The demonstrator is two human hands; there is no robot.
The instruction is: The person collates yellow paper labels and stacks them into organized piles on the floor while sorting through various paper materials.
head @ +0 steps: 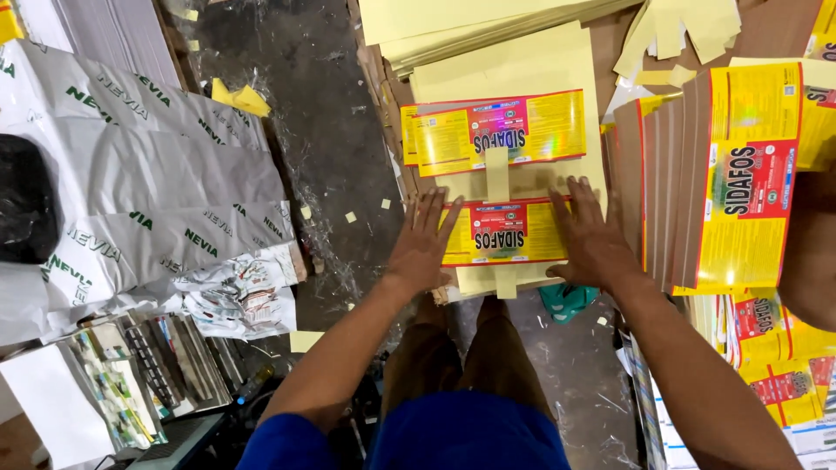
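Both my hands lie flat and spread, gripping nothing: the left hand [424,239] presses the left end of the near label [503,232], the right hand [592,239] its right end. That label sits on top of a yellow sheet stack [514,70] straight ahead of me, with a second label [492,132] just beyond it.

My worry is the stack's near edge, which hangs over the dark floor [322,130]. An uneven push from one palm could skew the top sheets or slide them off. A thin yellow strip [497,172] bridging the two labels could crease if the near one shifts.

As for containers — I can make out none for certain. To the right, printed sheets [749,174] stand on edge, loose, beside the stack.
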